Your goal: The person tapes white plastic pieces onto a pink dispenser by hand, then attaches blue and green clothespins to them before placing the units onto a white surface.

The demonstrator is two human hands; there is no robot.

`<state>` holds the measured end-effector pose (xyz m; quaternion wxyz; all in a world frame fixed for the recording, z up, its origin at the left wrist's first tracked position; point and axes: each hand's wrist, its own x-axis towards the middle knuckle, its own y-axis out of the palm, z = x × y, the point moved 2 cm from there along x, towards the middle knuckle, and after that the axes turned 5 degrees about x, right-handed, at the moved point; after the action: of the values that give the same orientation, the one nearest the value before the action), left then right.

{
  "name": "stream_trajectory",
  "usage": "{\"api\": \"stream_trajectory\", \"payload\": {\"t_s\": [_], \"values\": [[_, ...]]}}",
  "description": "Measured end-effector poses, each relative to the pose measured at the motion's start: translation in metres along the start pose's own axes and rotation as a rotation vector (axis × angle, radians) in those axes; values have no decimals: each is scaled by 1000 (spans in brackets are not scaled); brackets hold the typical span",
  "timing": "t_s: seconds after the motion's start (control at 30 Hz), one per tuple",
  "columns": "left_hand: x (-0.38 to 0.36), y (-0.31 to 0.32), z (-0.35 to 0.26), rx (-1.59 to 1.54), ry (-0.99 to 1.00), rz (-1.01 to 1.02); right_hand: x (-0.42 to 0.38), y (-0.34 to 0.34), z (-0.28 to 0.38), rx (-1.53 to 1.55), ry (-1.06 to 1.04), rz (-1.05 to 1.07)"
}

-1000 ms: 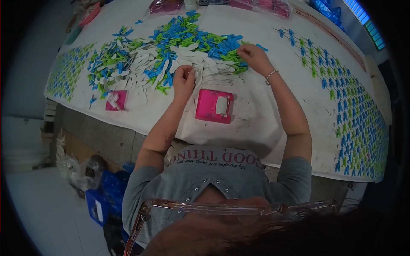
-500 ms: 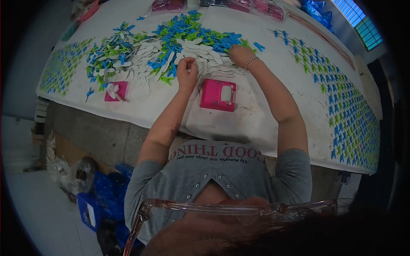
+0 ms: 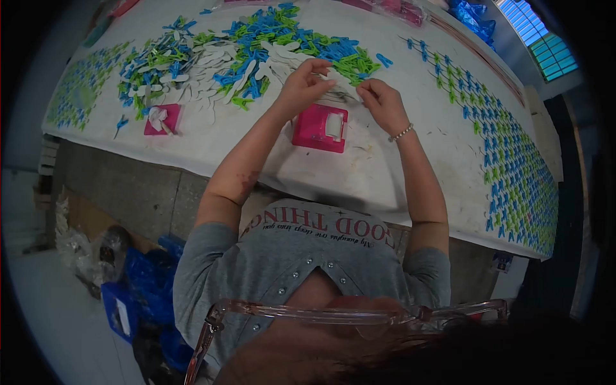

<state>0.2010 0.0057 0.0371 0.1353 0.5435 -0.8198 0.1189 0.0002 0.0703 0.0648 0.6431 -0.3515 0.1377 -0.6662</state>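
Note:
Over the pink box [image 3: 310,130] with a white roll in it, my left hand [image 3: 306,88] has thumb and fingers curled around what looks like a white flat piece [image 3: 339,79]. Opposite it, my right hand [image 3: 384,106] is closed in a pinch, its fingertips close to the left hand's; whatever is between them is too small to make out. Behind my hands lies a heap of blue and green clothespins [image 3: 350,52]. White flat pieces [image 3: 212,74], long with rounded ends, are piled beside them.
Clothespins stand in rows [image 3: 523,167] along the right side, and more cover the far left [image 3: 86,90]. A pink pad [image 3: 162,119] with a crumpled white thing on it sits near the front edge of the white-covered table [image 3: 212,144]. Blue bags [image 3: 144,276] lie on the floor.
My right hand has come back from the clothespin heap toward me. My left hand has moved right, so both hands now meet above the pink box. The view has shifted slightly.

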Motion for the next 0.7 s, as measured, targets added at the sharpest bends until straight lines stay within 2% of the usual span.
{"api": "stream_trajectory", "payload": {"t_s": [0.03,0.07,0.13,0.23,0.47,0.53,0.7], "values": [[-2,4,-3,-96,-34,102,-7,5,5,62,-30,-35],[-3,4,-5,-95,-39,95,-14,10,8,65,-29,-27],[-7,4,-7,-180,-81,217,-25,16,13,248,-19,-120],[-11,1,-15,-166,-102,207,-35,20,18,361,-5,-124],[-23,-4,-15,-7,24,212,-45,37,16,271,-23,-77],[-25,-6,-15,204,156,197,-46,43,14,147,-143,-106],[-27,-12,-14,311,241,228,-46,52,10,135,-202,-130]]}}
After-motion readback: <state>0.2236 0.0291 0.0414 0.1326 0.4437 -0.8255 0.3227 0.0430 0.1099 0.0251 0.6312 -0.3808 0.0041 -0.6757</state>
